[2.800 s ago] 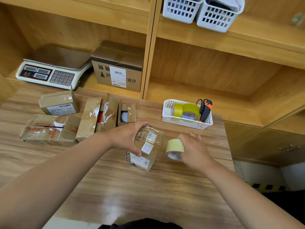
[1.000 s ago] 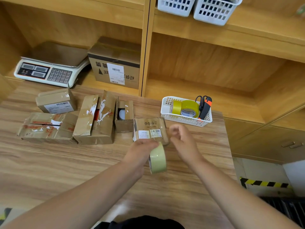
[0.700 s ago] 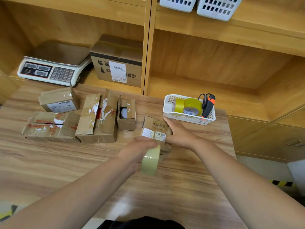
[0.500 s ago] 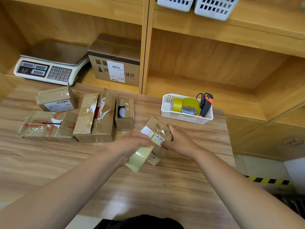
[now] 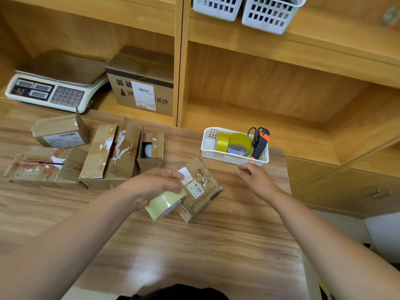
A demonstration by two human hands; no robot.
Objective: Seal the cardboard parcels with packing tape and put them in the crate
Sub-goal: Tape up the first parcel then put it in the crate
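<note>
A small cardboard parcel [image 5: 200, 189] with white labels lies tilted on the wooden table [image 5: 194, 252], near the middle. My left hand [image 5: 154, 185] grips a pale yellow-green tape roll [image 5: 163, 205] pressed against the parcel's left side, thumb on the parcel's label. My right hand [image 5: 256, 178] hovers to the right of the parcel, apart from it, fingers loosely curled and holding nothing. Several other parcels sit at the left: a small open box [image 5: 150, 153], a larger open box [image 5: 110, 156], a flat box [image 5: 43, 165] and a labelled box [image 5: 59, 132].
A white basket [image 5: 207, 148] at the table's back right holds two yellow tape rolls [image 5: 238, 144], scissors and an orange-black cutter [image 5: 259, 144]. On the shelf behind stand a scale [image 5: 54, 89] and a big carton [image 5: 142, 83]. White baskets [image 5: 266, 11] sit on the upper shelf.
My right hand has let go of the parcel and moved right, toward the basket. My left hand has stayed against the parcel with the tape roll.
</note>
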